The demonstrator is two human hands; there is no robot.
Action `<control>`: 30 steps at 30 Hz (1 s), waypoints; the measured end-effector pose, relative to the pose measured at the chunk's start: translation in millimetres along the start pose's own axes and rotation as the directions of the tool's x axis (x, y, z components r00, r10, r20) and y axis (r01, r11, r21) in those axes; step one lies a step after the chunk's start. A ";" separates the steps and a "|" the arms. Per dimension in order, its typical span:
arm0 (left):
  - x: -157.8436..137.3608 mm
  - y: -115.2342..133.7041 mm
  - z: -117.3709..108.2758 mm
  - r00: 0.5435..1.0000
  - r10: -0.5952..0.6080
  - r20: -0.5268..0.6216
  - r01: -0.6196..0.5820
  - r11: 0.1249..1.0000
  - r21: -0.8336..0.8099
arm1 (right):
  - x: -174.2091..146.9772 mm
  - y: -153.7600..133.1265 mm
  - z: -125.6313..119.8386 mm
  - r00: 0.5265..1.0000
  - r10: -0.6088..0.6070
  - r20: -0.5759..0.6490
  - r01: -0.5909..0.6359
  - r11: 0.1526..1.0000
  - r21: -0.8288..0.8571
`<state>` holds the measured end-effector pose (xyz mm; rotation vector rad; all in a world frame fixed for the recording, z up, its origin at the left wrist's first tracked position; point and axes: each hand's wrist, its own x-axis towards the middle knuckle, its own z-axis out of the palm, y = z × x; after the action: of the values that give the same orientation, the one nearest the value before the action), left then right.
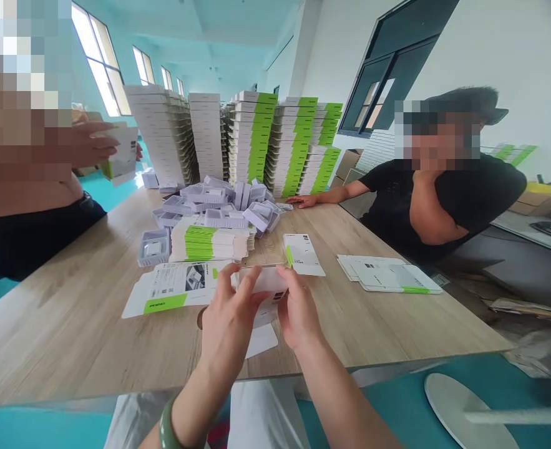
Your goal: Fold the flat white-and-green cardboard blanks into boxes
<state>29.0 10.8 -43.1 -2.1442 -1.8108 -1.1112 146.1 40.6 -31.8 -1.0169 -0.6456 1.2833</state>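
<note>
Between my two hands, close to the table's front edge, is a white carton [266,288] with a flap [262,342] hanging open toward me. My left hand [232,312] grips its left side, fingers bent over the top edge. The right side is gripped by my right hand [299,307], thumb and fingers closed on it. A flat white-and-green printed carton [175,288] lies left of my hands. Beyond it is a stack of folded cartons [209,242]. One more flat carton [303,254] rests just past my right hand.
Pale plastic trays [216,202] are heaped mid-table, with one tray [154,247] holding a white item. Tall box stacks [256,143] rise behind. Flat cartons [392,274] lie at right. A co-worker [425,193] leans there; another person's hand [92,143] holds a carton at left.
</note>
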 end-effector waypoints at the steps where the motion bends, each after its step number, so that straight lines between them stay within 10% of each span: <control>1: 0.4 0.5 -0.5 1.000 -0.004 0.005 0.004 1.000 0.007 | 0.0 -0.8 0.8 1.000 0.003 -0.009 -0.003 1.000 0.007; 20: -11.5 -22.9 34.0 0.969 -0.103 -0.223 0.013 0.927 -0.376 | 11.3 12.9 10.6 0.980 -0.139 -0.145 0.128 0.988 -0.088; 26: -10.5 -7.5 47.6 0.853 -0.516 0.076 0.300 0.366 -0.881 | 8.4 19.2 10.2 0.972 -0.192 -0.137 0.178 0.978 -0.106; 30: 1.4 8.1 43.1 0.823 -0.539 0.177 0.358 0.252 -0.899 | 4.1 22.0 5.7 0.979 -0.188 -0.074 0.178 0.976 -0.127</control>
<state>55.6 32.4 -70.6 -1.6679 -2.0101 -2.9529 131.8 45.3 -49.4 -1.0783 -0.7401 1.0442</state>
